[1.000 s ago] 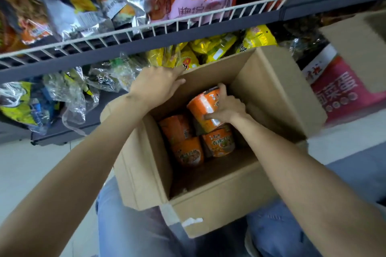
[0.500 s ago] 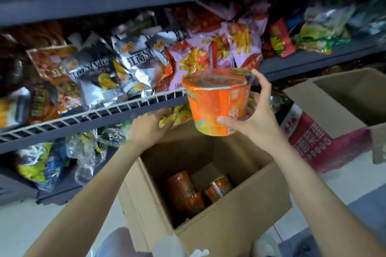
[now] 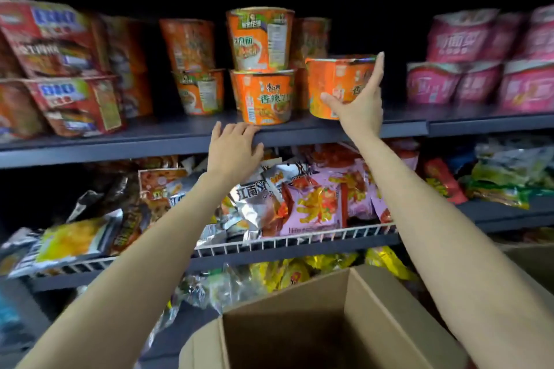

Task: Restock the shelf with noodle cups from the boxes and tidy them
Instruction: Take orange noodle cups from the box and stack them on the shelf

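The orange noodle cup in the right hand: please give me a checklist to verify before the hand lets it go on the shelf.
1. Right hand grips the orange noodle cup: ok.
2. Cup upright: ok.
3. Cup base fully resting on the shelf: cannot tell, the hand hides part of it.
4. Free space to the right, before the pink noodle cups: ok.
5. Neighbouring two-cup stack standing steady: ok.
6. Left hand resting on the shelf edge, out of the cup's way: ok.
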The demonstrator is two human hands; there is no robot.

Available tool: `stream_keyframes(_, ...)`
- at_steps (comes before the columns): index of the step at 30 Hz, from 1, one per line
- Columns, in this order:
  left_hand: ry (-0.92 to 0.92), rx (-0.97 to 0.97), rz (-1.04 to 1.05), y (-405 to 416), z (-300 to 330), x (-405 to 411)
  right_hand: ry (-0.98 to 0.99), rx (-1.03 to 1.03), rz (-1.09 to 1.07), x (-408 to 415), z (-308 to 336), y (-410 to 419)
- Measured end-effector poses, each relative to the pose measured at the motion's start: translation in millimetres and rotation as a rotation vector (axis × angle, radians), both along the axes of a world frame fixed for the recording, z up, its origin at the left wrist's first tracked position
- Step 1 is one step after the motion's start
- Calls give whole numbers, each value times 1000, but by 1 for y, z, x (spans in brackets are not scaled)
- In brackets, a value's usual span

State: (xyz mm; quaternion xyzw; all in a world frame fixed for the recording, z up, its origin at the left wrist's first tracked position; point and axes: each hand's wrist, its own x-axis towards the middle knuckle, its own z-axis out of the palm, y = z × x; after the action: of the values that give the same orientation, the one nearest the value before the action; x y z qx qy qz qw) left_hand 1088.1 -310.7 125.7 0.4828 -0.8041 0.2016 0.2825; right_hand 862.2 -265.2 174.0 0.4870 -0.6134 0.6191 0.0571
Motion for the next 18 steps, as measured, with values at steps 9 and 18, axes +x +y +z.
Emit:
stream_keyframes(9, 90, -202, -148, 11, -34, 5, 338, 327, -108, -17, -35, -17)
stream_keyframes(18, -112, 658, -181, 78, -199, 34, 397, 286, 227, 24, -184, 107)
